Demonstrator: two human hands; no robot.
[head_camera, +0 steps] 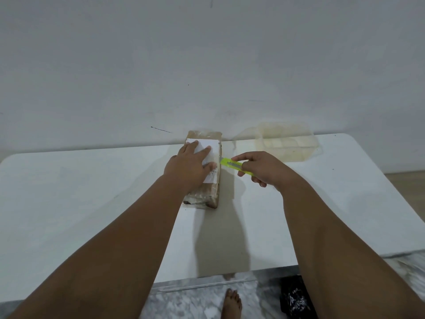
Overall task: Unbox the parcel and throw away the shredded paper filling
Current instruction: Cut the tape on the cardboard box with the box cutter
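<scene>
A brown taped parcel [210, 192] with a white label lies lengthwise on the white table [92, 192], near the middle. My left hand [189, 168] presses flat on the label with straight fingers. My right hand [262, 168] grips a neon yellow-green utility knife [233, 166]. The knife's tip points left and sits at the parcel's upper right edge. The parcel is closed and no filling shows.
A clear plastic container [287, 143] sits at the table's back right against the white wall. Below the front edge are a marbled floor, my bare foot [231, 302] and a black bag [293, 295].
</scene>
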